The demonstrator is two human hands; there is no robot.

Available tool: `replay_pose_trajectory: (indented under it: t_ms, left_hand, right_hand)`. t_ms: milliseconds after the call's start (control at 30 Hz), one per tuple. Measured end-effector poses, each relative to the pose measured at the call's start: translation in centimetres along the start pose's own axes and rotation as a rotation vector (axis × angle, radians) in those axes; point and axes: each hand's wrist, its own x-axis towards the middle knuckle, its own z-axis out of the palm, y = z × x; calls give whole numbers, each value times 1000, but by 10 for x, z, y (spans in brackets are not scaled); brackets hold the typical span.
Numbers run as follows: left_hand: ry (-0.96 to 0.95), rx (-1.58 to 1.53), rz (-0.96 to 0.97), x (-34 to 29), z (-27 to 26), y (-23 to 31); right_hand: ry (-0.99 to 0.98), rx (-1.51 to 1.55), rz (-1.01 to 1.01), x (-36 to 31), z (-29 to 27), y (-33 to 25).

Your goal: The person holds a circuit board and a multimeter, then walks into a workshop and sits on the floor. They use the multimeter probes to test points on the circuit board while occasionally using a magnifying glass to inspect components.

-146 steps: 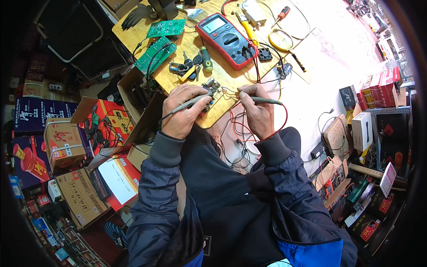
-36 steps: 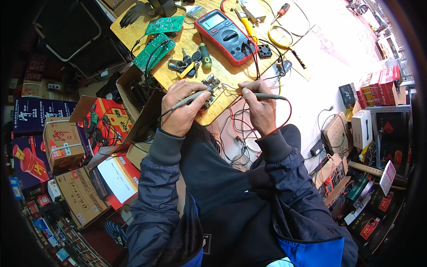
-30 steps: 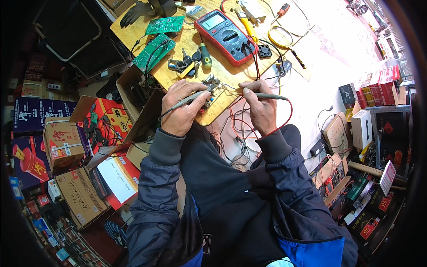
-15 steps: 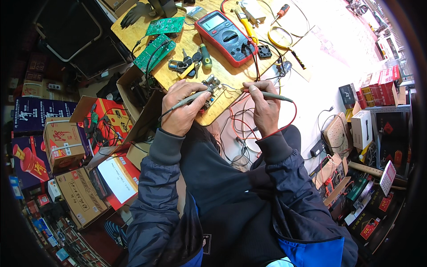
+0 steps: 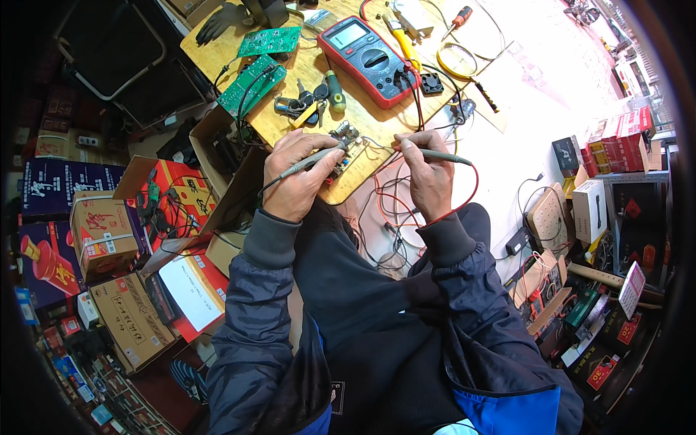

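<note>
My left hand (image 5: 296, 176) is closed on a grey multimeter probe (image 5: 310, 162), its tip end over a small circuit board (image 5: 351, 154) at the table's near corner. The hand covers part of that board. In my right hand (image 5: 431, 181) is a second probe (image 5: 444, 156), with a red lead (image 5: 475, 190) looping down from its back end. That probe's front end points left toward a thin wire beside the board; whether they touch I cannot tell. A red and grey multimeter (image 5: 370, 61) lies face up beyond my hands, leads plugged in.
Keys (image 5: 305, 107) and a green-handled screwdriver (image 5: 335, 93) lie just beyond the board. Two green circuit boards (image 5: 270, 42) are at the left of the wooden table (image 5: 290, 76). A small black fan (image 5: 431, 84) sits right of the meter. Tangled cables (image 5: 391, 235) hang below the table corner.
My right hand and its probe have shifted slightly left, and the red lead has swung with them. The left hand stays in place.
</note>
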Motion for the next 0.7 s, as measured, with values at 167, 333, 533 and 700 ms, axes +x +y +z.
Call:
replay_pose_trajectory:
  t_ms: [167, 333, 533, 700]
  left_hand:
    - [7, -4, -15, 0, 0, 1]
    - [29, 9, 27, 1, 1, 0]
    - [42, -5, 18, 1, 2, 0]
    - [39, 9, 27, 1, 2, -1]
  right_hand:
    - [-1, -26, -5, 0, -1, 1]
    - [25, 51, -19, 0, 0, 5]
    - [2, 5, -12, 1, -1, 4]
    - [18, 81, -17, 0, -1, 4]
